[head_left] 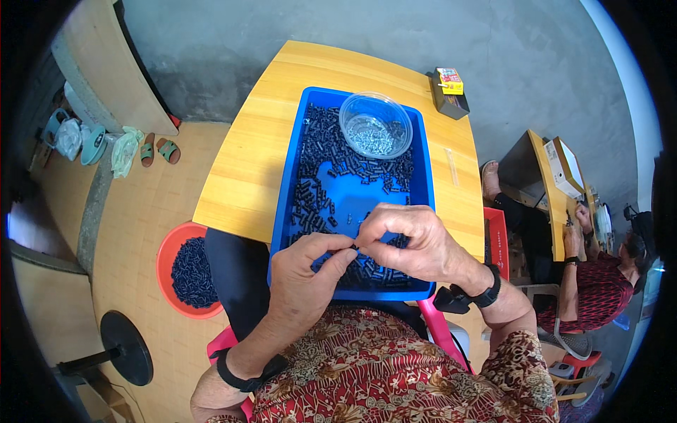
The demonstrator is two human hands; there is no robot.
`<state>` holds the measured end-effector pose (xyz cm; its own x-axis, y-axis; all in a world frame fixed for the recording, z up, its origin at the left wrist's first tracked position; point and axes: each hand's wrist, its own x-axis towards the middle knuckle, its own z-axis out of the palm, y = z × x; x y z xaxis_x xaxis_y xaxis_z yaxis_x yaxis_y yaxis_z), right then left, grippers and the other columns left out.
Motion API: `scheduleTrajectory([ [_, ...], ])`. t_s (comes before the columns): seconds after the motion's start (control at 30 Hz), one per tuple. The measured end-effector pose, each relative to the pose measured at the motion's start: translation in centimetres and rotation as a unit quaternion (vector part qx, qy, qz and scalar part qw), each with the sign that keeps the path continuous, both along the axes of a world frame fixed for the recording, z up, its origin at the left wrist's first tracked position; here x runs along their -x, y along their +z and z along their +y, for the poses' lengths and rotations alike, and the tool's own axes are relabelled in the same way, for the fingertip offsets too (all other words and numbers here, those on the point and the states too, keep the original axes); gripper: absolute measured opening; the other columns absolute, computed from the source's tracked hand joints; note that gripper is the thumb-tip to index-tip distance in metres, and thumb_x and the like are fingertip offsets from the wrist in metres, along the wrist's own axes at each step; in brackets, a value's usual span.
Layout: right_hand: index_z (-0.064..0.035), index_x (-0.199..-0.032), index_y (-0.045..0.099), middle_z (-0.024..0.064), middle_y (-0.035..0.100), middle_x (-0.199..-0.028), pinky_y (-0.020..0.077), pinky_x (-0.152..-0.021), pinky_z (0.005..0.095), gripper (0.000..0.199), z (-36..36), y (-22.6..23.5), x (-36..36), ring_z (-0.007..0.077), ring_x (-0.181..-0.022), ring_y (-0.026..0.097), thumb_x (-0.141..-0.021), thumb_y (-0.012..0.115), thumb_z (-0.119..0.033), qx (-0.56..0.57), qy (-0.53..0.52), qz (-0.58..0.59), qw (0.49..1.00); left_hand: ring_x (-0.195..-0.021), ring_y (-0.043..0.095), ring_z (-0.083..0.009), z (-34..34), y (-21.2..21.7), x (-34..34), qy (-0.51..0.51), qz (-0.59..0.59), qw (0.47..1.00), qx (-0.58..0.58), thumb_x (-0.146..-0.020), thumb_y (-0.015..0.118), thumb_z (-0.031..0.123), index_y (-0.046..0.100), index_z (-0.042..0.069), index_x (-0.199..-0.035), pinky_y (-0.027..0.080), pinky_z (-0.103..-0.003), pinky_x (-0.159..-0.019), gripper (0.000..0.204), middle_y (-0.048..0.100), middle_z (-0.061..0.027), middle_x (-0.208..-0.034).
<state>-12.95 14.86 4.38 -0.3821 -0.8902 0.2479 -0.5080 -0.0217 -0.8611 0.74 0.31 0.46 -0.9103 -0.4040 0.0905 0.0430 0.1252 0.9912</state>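
Observation:
My left hand (307, 278) and my right hand (412, 243) meet fingertip to fingertip over the near end of a blue tray (285, 190). Between them they pinch one small black part (353, 247); its shape is too small to make out. Several more black parts (321, 176) lie loose in the tray. A clear plastic bowl (376, 125) holding small silvery pieces stands at the tray's far end. The tray rests on a yellow wooden table (240, 169), with its near edge overhanging my lap.
A red basin (168, 261) of black parts sits on the floor at my left. A dark box with a yellow packet (449, 92) stands at the table's far right corner. Another person (599, 282) works at a second table to the right. A black round stand base (127, 347) lies at lower left.

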Motion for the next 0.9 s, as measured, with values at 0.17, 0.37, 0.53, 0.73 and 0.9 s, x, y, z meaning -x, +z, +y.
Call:
scheduleTrajectory([
  [0.17,-0.0004,-0.083,0.062,0.0124,0.063,-0.079,0.0510,-0.068,0.0383,0.003,-0.2,1.6,0.5,0.0305,-0.079,0.065,-0.082,0.064,0.001,-0.107,0.067,0.075,0.989,-0.077,0.067,-0.0239,0.4,-0.4,0.0,-0.018,0.010,0.995,0.102,-0.081,0.072,0.004,0.070,0.001,-0.092,0.050,-0.032,-0.068,0.012,0.070,-0.0120,-0.085],
  [0.37,-0.0023,-0.089,0.064,0.0072,0.065,-0.081,0.0510,-0.069,0.0303,0.009,-0.3,1.4,0.2,0.0170,-0.077,0.066,-0.082,0.070,0.000,-0.133,0.013,0.005,0.991,-0.077,0.066,-0.0168,0.3,-0.8,0.0,-0.015,-0.011,0.999,0.038,-0.084,0.071,0.006,0.070,0.000,-0.095,0.050,-0.029,-0.067,0.012,0.070,-0.0093,-0.083],
  [0.53,-0.0016,-0.089,0.064,0.0087,0.066,-0.080,0.0518,-0.067,0.0310,0.008,0.0,0.9,-0.6,0.0188,-0.076,0.066,-0.084,0.070,-0.001,-0.121,-0.041,-0.073,0.989,-0.075,0.061,-0.0079,-0.1,-0.8,0.3,-0.025,-0.040,0.998,-0.050,-0.086,0.072,0.009,0.071,-0.001,-0.097,0.048,-0.025,-0.066,0.015,0.069,-0.0042,-0.079],
  [0.73,-0.0023,-0.090,0.064,0.0098,0.065,-0.082,0.0522,-0.066,0.0337,0.009,0.5,-0.8,-1.3,0.0248,-0.076,0.065,-0.082,0.068,0.001,-0.008,-0.047,0.063,0.997,-0.072,0.058,-0.0047,-0.4,-0.9,0.4,-0.039,-0.055,0.992,-0.105,-0.087,0.071,0.007,0.072,0.000,-0.097,0.047,-0.023,-0.065,0.012,0.068,-0.0006,-0.079],
  [0.9,-0.0019,-0.092,0.064,0.0100,0.063,-0.084,0.0502,-0.069,0.0367,0.017,0.5,-1.1,-1.3,0.0281,-0.077,0.062,-0.077,0.072,0.003,0.029,-0.025,0.169,0.985,-0.071,0.056,-0.0030,-0.5,-1.0,0.4,-0.044,-0.052,0.989,-0.130,-0.087,0.071,0.008,0.072,0.001,-0.097,0.046,-0.021,-0.064,0.012,0.067,0.0020,-0.078],
])
